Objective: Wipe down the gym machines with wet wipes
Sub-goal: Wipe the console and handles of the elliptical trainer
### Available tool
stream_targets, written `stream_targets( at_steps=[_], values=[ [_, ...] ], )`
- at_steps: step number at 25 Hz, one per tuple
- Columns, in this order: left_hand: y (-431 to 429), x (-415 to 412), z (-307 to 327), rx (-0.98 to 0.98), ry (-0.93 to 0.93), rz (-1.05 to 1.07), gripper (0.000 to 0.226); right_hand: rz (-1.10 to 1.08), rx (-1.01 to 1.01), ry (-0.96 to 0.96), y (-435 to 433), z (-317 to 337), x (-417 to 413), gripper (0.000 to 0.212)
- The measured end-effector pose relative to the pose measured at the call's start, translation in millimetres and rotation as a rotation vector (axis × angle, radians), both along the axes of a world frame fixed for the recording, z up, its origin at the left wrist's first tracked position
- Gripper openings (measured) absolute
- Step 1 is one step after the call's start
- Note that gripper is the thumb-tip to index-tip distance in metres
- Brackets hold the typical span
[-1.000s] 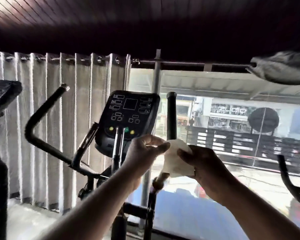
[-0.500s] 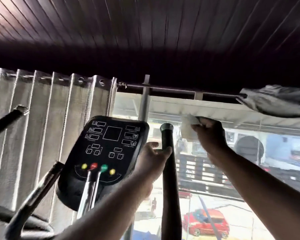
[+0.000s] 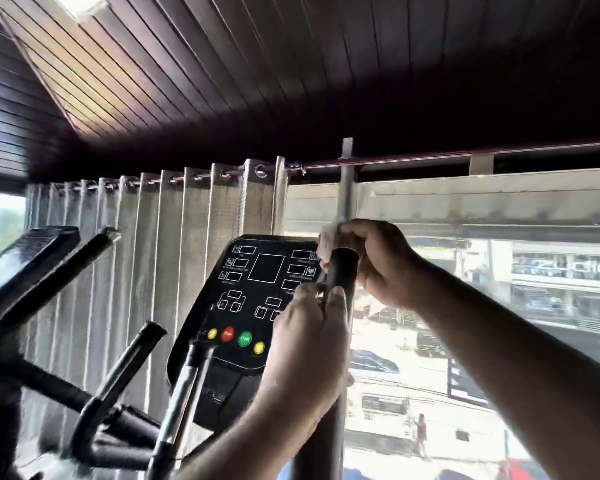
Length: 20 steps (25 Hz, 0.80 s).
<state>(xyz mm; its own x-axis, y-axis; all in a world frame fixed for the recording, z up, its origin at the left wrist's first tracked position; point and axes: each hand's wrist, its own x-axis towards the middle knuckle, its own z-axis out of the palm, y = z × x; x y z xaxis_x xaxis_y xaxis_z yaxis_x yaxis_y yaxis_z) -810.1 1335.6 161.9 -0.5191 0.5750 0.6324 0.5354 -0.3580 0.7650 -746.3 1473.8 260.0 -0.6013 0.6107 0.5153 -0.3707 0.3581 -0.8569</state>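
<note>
A tall black handle bar (image 3: 342,271) of an elliptical machine rises in the centre of the view. My right hand (image 3: 381,261) is wrapped over its top end with a white wet wipe (image 3: 328,242) pressed against the bar; only the wipe's left edge shows. My left hand (image 3: 312,336) grips the same bar just below, thumb up along it. Behind the hands is the machine's black console (image 3: 257,292) with yellow, red and green buttons.
Other black handle bars (image 3: 94,258) and a second console (image 3: 18,261) stand at the left. A grey curtain (image 3: 174,244) hangs behind; a large window (image 3: 482,306) at the right looks onto a street. A dark slatted ceiling is overhead.
My right hand has brought the wipe from beside the bar onto its top end. My left hand has closed round the bar. The camera has tilted up and to the left.
</note>
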Motion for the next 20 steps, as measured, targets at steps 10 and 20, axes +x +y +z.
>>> stream_targets(
  at_steps=[10,20],
  values=[
    [-11,7,-2,-0.066,0.023,0.082,0.051,-0.511,1.278,0.119,18,-26,-4,0.04],
    [-13,7,-7,-0.059,0.076,0.12,0.051,0.333,-0.387,0.385,-2,-26,-21,0.014]
  ],
)
